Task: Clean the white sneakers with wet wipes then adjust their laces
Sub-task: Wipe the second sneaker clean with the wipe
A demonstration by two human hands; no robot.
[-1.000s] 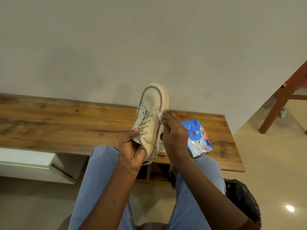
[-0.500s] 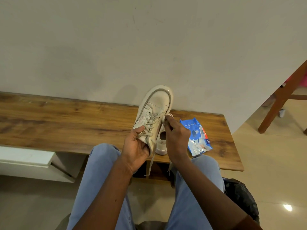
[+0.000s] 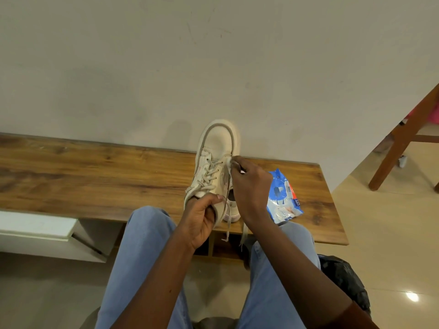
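The white sneaker [image 3: 217, 160] is held up over the near edge of the wooden worktop [image 3: 95, 176], toe tilted up and away toward the wall, laced top facing the camera; the left hand [image 3: 202, 217] grips it at the heel, fingers curled round the collar and thumb on the near side; the right hand [image 3: 249, 186] pinches a small bunched wet wipe [image 3: 229, 162] and presses it against this sneaker's right flank, just where the toe cap meets the first eyelets; the laces [image 3: 212, 172] cross the tongue loosely, and two loose ends [image 3: 226, 224] hang below the heel, past the worktop's edge.

Just right of the held sneaker's heel, a second white sneaker [image 3: 231, 207] stands on the worktop, largely hidden by the right wrist, with only its opening and heel showing; farther right of the held sneaker a blue and white wipes pack [image 3: 283, 198] lies flat on the wood; below it, both knees in light blue jeans [image 3: 142, 245] reach under the hands; low and right of it, a black bag [image 3: 344, 281] sits on the tiled floor; well to its right stands a brown wooden leg [image 3: 399, 148] of some furniture; well to its left and lower, a white drawer unit [image 3: 35, 226] juts out beneath the worktop.
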